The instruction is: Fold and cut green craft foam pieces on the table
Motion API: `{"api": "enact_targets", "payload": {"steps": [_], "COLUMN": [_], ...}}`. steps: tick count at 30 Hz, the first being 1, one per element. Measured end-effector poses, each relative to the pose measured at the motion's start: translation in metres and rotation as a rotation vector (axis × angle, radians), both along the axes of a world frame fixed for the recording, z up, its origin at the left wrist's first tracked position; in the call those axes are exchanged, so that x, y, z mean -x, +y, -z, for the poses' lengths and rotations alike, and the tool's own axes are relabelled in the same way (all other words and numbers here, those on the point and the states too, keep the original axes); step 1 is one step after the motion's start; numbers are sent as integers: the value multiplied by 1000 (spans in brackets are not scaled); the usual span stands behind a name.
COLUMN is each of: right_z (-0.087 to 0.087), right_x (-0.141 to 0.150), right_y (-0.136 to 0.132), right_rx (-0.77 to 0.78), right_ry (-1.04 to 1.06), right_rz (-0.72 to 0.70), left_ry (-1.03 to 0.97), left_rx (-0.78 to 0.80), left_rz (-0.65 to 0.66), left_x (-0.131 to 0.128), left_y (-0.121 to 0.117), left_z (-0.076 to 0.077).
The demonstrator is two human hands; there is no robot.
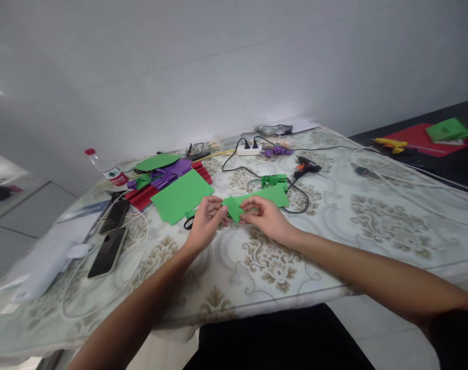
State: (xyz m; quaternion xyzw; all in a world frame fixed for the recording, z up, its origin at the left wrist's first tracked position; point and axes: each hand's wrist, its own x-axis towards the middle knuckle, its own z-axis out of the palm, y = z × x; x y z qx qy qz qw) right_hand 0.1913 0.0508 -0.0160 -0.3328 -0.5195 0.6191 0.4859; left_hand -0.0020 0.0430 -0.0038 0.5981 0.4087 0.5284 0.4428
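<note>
Over the middle of the table, a small folded piece of green paper [232, 208] is pinched between my two hands. My left hand [207, 221] has its fingertips on the left side of the piece, and my right hand [261, 216] grips its right edge with curled fingers. Just behind lies a longer green paper strip [274, 196], partly covered by my right hand. Beyond that strip sits a fringed green paper piece [274, 181]. To the left are larger green sheets [183, 196], and a black looped handle [188, 222] shows beside my left hand.
A black glue gun [306, 166] and a white power strip [249, 150] with cords stand behind. Purple and red papers [141, 197], a bottle [109, 169] and two phones [108, 253] occupy the left. A yellow glue gun [390, 144] lies on the right on another surface.
</note>
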Motion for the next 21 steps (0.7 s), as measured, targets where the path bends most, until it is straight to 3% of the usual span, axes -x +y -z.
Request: {"api": "enact_targets", "payload": {"steps": [5, 16, 21], "right_z": [-1, -4, -4], "right_x": [-1, 0, 0], "right_y": [-1, -1, -1], "right_rx": [23, 69, 108], "right_ry": [22, 53, 42], "right_rz": [0, 24, -37], "left_ry": [-6, 44, 43], "left_rx": [38, 44, 26], "left_rz": [99, 121, 126], "left_x": [-1, -1, 0], "left_y": [-2, -4, -2], "left_z": [2, 1, 6]}}
